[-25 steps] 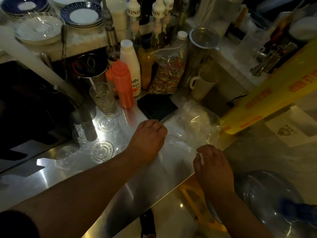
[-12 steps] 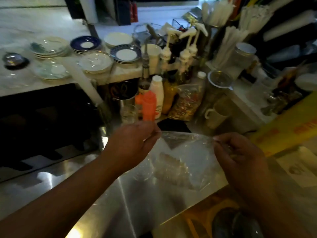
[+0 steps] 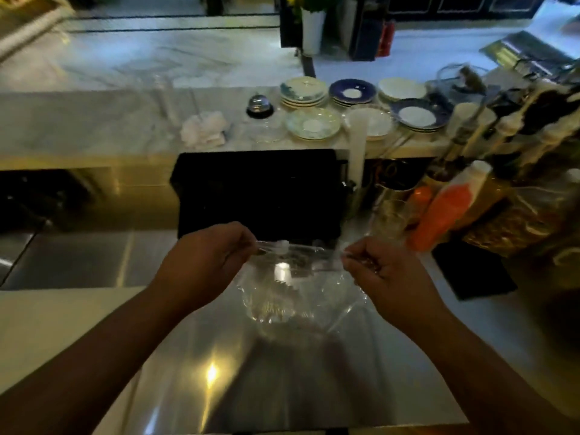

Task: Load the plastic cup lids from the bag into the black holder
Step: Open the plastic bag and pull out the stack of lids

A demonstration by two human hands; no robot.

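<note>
The left hand (image 3: 204,262) and right hand (image 3: 389,277) are each pinching the clear bag (image 3: 298,290) of lids (image 3: 276,306) hanging between them.

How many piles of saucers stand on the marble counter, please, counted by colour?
Blue piles: 2
Pale green piles: 2
White piles: 2
Total: 6

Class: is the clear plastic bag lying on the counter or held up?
Held up: left hand and right hand pinch the bag's top edge, body hanging.
</note>
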